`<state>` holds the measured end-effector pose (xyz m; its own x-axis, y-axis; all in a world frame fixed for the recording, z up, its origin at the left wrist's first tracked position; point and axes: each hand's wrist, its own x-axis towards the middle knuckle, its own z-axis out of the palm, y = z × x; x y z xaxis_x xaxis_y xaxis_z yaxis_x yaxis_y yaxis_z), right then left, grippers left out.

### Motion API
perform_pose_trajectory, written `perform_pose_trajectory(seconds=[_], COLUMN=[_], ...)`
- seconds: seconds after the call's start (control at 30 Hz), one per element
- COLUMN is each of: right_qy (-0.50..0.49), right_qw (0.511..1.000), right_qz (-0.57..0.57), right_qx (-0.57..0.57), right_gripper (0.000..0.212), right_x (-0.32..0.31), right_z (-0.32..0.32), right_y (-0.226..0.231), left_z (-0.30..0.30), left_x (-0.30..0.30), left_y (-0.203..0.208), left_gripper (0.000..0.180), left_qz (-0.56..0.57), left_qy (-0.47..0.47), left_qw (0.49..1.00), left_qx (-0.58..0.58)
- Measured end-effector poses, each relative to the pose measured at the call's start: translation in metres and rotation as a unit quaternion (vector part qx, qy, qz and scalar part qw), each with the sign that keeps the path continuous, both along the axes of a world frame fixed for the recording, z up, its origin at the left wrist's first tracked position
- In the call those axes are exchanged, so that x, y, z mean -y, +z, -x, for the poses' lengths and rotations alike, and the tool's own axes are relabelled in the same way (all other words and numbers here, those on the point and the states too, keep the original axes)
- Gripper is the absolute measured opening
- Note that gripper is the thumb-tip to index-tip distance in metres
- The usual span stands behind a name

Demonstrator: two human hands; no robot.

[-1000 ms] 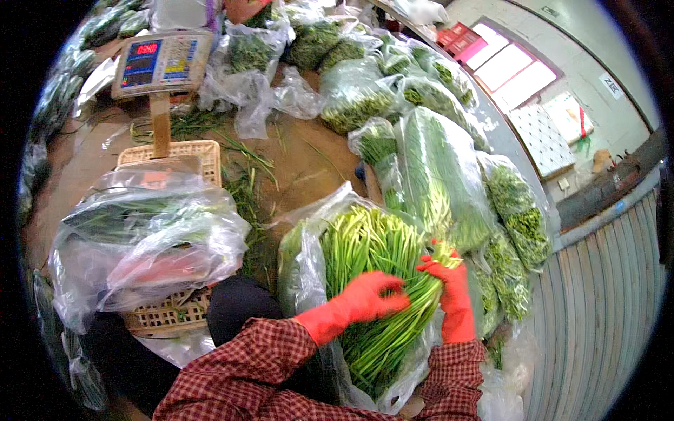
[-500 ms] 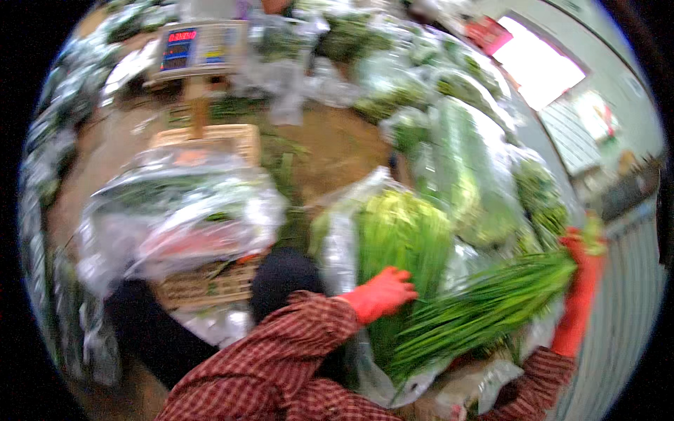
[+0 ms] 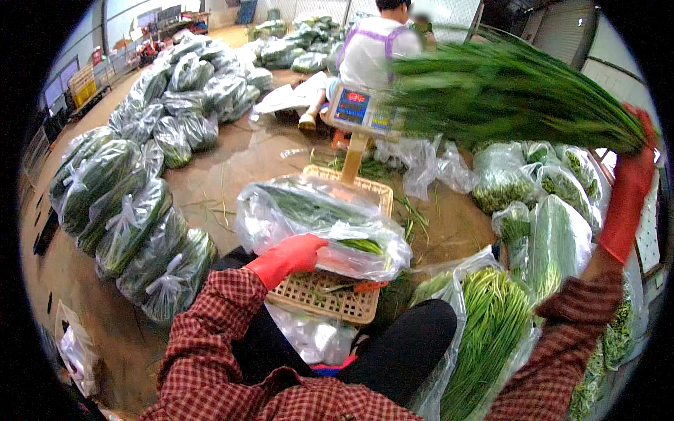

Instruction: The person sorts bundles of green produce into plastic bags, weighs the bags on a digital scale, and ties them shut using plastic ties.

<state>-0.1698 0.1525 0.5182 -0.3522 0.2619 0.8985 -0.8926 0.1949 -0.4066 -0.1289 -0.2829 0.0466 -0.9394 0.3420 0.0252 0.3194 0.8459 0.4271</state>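
Note:
My right hand (image 3: 637, 133), in a red rubber glove, grips a bunch of long green chives (image 3: 505, 88) by one end, high at the upper right. The leaves stretch leftward, blurred by motion, and cover part of the scale display (image 3: 365, 111). My left hand (image 3: 289, 258), gloved in red too, is closed at the near edge of a clear plastic bag (image 3: 256, 223). Its fingertips are partly hidden. Greens lie inside that bag, which rests on a tan plastic basket (image 3: 361, 309). By my right knee an opened bag holds many more chives (image 3: 491, 316).
Filled clear bags of greens (image 3: 133, 235) line the left, with a heap of bags (image 3: 186, 98) behind. More bagged greens (image 3: 554, 245) stand at the right. A person in a white top (image 3: 375, 52) sits beyond the scale. Loose leaves are scattered on the brown floor (image 3: 203, 182).
My view has swung left. My right hand has raised the chives from beside the opened bag to above the scale's right. My left hand has moved from that bag to the one on the basket.

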Motion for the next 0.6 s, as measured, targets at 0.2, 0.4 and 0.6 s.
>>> perform_pose_trajectory(seconds=[0.2, 0.4, 0.6], right_qy=[0.389, 0.484, 0.593], right_qw=[0.883, 0.526, 0.427], right_qz=[0.147, 0.441, 0.425], right_qx=[0.215, 0.543, 0.534], right_gripper=[0.023, 0.034, 0.026], right_x=[0.217, 0.344, 0.363], right_z=[0.034, -0.037, -0.074], right_y=[-0.143, -0.306, -0.429], left_z=[0.021, 0.021, 0.019], left_x=[-0.003, -0.008, 0.014], left_y=[0.029, 0.005, 0.008], left_gripper=[0.069, 0.067, 0.063], left_qz=[0.086, 0.095, 0.174], left_qy=[0.085, 0.093, 0.162], left_qw=[0.991, 0.962, 0.926], left_qx=[-0.052, -0.239, -0.293])
